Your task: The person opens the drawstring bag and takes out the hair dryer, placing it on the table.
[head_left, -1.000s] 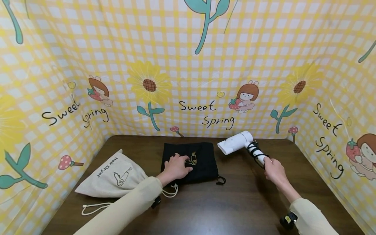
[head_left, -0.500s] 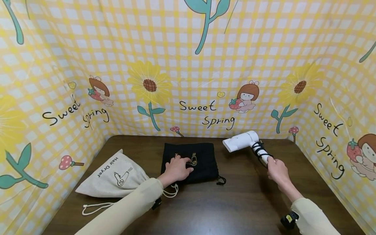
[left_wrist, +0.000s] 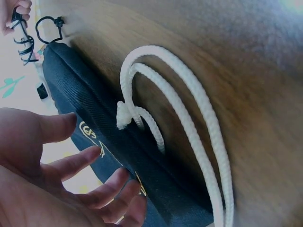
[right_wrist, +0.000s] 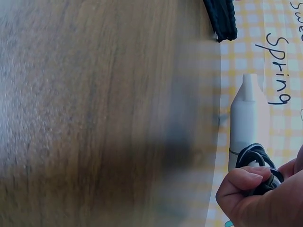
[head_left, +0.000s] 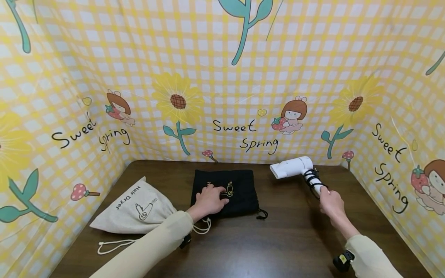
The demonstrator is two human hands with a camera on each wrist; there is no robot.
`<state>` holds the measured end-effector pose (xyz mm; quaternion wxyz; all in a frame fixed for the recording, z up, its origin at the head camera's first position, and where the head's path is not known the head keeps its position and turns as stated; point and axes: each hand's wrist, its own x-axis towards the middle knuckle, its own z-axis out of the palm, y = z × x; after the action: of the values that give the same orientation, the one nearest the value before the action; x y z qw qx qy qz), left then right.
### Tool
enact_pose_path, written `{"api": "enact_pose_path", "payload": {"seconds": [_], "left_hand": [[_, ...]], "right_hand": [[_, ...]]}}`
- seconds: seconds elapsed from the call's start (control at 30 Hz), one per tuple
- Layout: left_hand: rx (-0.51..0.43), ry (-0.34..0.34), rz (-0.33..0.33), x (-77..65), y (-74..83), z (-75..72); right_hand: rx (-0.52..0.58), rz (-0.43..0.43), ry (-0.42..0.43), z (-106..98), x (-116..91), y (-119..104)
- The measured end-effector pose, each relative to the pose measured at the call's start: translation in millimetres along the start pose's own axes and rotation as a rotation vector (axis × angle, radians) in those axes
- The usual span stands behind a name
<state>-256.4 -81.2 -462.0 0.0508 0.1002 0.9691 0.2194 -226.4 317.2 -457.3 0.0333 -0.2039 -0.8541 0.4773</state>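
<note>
Head view: grips white hair dryer (head_left: pixel 293 168) by the lower handle (head_left: pixel 317 187) with curled right hand (head_left: pixel 332 205), near three o'clock of the black pouch (head_left: pixel 241 192). Spreads left hand (head_left: pixel 210 199) loosely over that pouch, holding nothing. Might let the dryer tip nose-down from so low a hold, or spill the black cord (head_left: pixel 311 175) through loose winding.

Two hands (head_left: pixel 208 200) (head_left: pixel 332 205), two bags (head_left: pixel 240 202) (head_left: pixel 130 216), one dryer (head_left: pixel 290 168), one table (head_left: pixel 264 247), and what look like two wrist devices (head_left: pixel 342 261) (head_left: pixel 185 241)!
</note>
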Motion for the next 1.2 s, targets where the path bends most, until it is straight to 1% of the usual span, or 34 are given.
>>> {"api": "enact_pose_path", "payload": {"seconds": [0.33, 0.5, 0.8, 1.2], "left_hand": [[0.015, -0.003, -0.002, -2.4, 1.3, 3.9], [0.026, -0.007, 0.000, -0.2, -0.4, 5.8], [0.025, -0.009, 0.001, 0.0, -0.4, 2.4], [0.042, -0.011, -0.005, -1.4, 0.8, 2.3]], "right_hand": [[-0.019, 0.022, 0.034, -3.8, 3.0, 9.2], [-0.037, 0.023, 0.065, -5.6, 5.5, 12.8], [-0.056, 0.024, 0.100, -9.2, 11.2, 12.8], [-0.046, 0.049, 0.084, -11.3, 14.0, 15.1]]}}
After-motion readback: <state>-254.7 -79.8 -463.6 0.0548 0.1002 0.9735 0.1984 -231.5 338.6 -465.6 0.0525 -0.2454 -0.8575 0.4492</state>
